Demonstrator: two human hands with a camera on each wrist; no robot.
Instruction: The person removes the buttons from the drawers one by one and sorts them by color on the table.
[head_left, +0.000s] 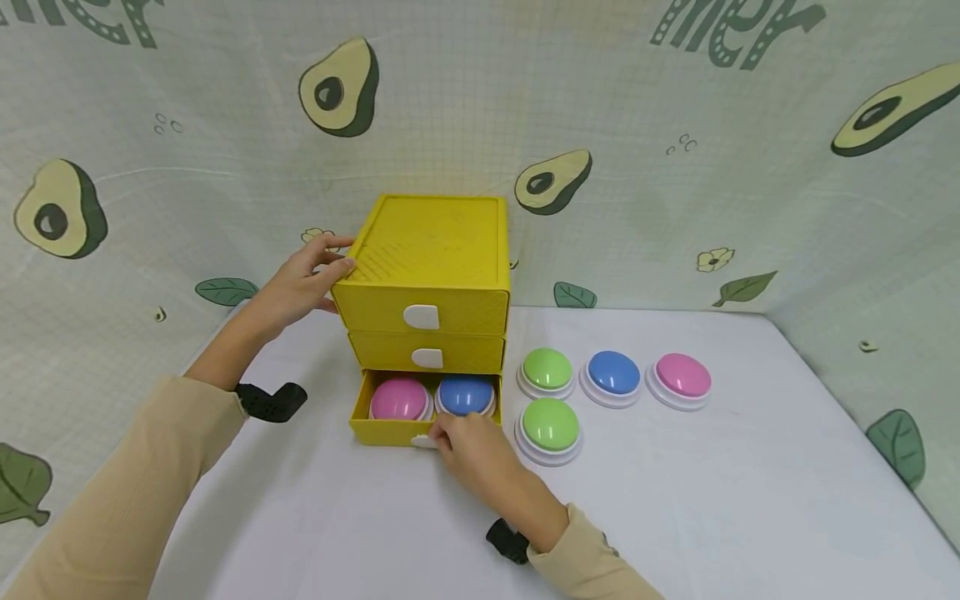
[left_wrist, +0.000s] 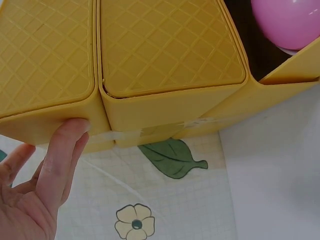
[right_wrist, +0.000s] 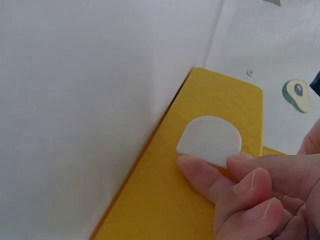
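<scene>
Evidently the work is partway along. The bottom drawer (head_left: 384,432) of the yellow cabinet (head_left: 442,242) stands drawn out, with a pink button (head_left: 399,400) and a blue button (head_left: 463,394) side by side inside; the top drawer (head_left: 375,312) and middle drawer (head_left: 382,352) look closed. What seems left is settling the bottom drawer's position, though one moment cannot tell whether it is being pulled or pushed. Four loose buttons (head_left: 613,372) sit on the tabletop (head_left: 675,500) to the right of the cabinet; whether they belong inside cannot be told.

Thumb and finger of the right hand (head_left: 480,458) pinch the bottom drawer's white handle (right_wrist: 212,140), that grip clamped along its straight edge. The left hand's (head_left: 302,279) grip is not closed round anything: its digits are apart, touching the cabinet's upper left side.

Only the head view shows the loose buttons and the blue one in the drawer. The right wrist view gives the handle whole, where the head view has it partly covered by the hand. From the left wrist, clear tape (left_wrist: 205,121) appears across the cabinet's side seams, and of the buttons just a pink dome.
</scene>
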